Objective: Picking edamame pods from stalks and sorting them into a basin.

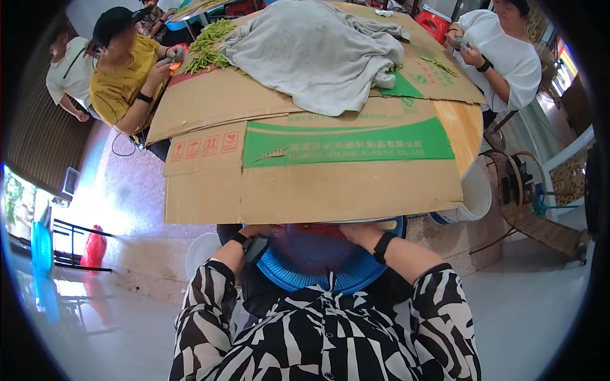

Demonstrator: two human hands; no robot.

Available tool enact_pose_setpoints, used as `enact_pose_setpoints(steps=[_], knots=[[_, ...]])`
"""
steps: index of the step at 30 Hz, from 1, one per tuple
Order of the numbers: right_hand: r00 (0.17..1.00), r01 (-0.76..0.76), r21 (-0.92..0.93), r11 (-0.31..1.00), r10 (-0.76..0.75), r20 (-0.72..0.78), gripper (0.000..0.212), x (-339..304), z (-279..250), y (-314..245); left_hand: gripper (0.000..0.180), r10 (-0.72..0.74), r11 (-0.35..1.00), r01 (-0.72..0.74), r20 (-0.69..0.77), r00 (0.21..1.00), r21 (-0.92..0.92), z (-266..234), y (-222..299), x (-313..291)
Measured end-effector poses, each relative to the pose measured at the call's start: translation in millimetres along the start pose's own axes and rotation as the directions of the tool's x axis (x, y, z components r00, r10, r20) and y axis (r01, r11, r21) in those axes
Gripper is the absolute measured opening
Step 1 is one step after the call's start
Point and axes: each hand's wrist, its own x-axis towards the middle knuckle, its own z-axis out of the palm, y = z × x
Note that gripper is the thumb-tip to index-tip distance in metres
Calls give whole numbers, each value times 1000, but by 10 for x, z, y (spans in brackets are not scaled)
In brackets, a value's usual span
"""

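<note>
A blue ribbed plastic basket (356,274) rests at my lap, tucked partly under the table's near edge. Inside it lies something thin and reddish-purple, see-through like a plastic bag (311,249). My left hand (265,230) reaches to the basket's far left side, and my right hand (361,233) to its far right side. The overhanging cardboard (318,193) hides the fingers of both hands, so I cannot make out what they touch or hold. A small pale strip (386,225) shows beside my right hand.
A grey cloth (311,54) covers a mound on the cardboard-topped table. Green bean pods (208,47) lie heaped at the far left, a few more (438,65) at the right. People sit on both sides. A white bucket (473,193) and a wicker chair (540,225) stand right.
</note>
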Motion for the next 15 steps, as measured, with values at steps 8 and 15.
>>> enact_pose_setpoints(steps=[8, 15], knots=[[990, 38, 290, 956, 4, -143, 36, 167, -208, -63, 34, 172, 792, -73, -107, 979, 606, 83, -266, -34], [987, 99, 242, 965, -65, -144, 36, 170, -254, -52, 36, 360, 322, 11, -133, 924, 947, 194, -308, -75]])
